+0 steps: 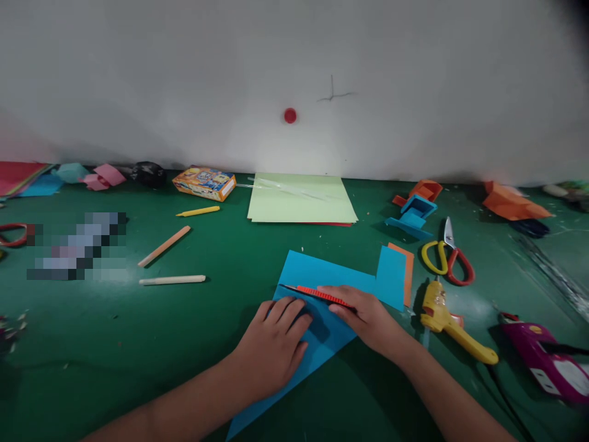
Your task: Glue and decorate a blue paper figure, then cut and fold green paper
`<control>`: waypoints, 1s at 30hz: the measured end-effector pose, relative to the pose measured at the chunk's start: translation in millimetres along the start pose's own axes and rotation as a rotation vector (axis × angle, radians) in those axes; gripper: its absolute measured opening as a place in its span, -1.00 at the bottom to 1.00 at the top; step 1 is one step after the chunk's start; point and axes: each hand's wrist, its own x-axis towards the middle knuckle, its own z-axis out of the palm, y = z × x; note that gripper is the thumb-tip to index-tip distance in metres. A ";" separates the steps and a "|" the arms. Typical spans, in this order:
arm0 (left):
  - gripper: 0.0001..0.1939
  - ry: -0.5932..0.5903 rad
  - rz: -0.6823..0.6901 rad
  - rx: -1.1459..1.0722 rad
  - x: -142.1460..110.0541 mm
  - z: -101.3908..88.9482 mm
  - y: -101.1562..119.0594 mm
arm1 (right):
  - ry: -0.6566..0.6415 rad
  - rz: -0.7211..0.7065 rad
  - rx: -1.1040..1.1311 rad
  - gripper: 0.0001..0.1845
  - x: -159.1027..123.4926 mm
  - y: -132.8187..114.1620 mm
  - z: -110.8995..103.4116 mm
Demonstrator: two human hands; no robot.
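Note:
A blue sheet of paper (329,263) lies at an angle on the green table in front of me. My left hand (279,347) rests on it, fingers spread and slightly bent, pressing it down. Pinched in my right hand (363,313) is a slim red ribbed craft knife (322,296). Its thin dark tip points left across the paper, just above my left fingertips. Whether the tip touches the paper I cannot tell. A smaller blue piece (391,276) lies over an orange piece (408,276) beyond my right hand.
Right of my hands lie scissors (451,255), a yellow glue gun (439,313) and a purple extension socket (545,359). Pale green paper (301,196) lies by the wall. Two sticks (172,280), a yellow crayon-like stick (199,211) and a small box (205,183) are on the left.

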 end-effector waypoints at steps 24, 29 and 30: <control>-0.62 0.056 0.014 0.051 1.5 1.9 -1.5 | 0.004 -0.014 -0.020 -0.57 1.3 0.0 -0.3; -0.63 0.061 0.006 0.064 1.8 3.2 -1.0 | 0.015 -0.009 -0.051 -0.57 1.0 0.3 0.7; -0.62 0.065 0.010 0.069 1.5 3.5 -1.1 | 0.019 -0.009 -0.059 -0.57 0.9 0.2 1.2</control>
